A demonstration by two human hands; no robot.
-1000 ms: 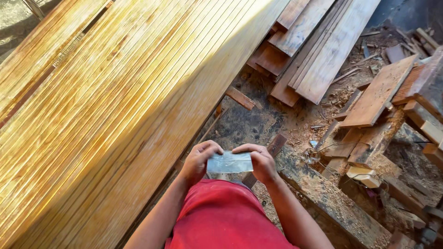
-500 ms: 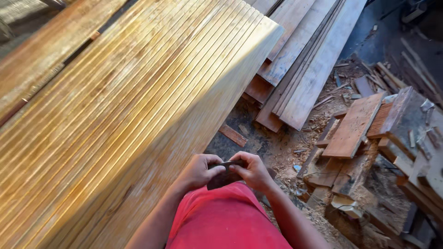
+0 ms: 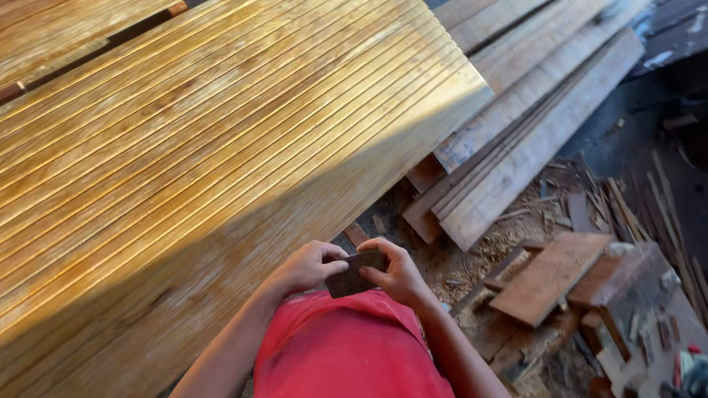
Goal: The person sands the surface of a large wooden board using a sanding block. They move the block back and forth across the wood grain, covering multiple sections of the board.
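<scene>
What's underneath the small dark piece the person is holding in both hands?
Below the small dark piece, held by the left hand and right hand, lies the red shirt. Its underside and the ground straight below are hidden.

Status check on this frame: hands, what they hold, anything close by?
Left hand and right hand both pinch a small dark flat piece at waist height. Grooved plank stack just left. Wood offcuts on the ground to the right.

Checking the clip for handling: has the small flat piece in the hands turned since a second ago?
Yes. The flat piece showed a pale face then; now it shows a dark face.
</scene>
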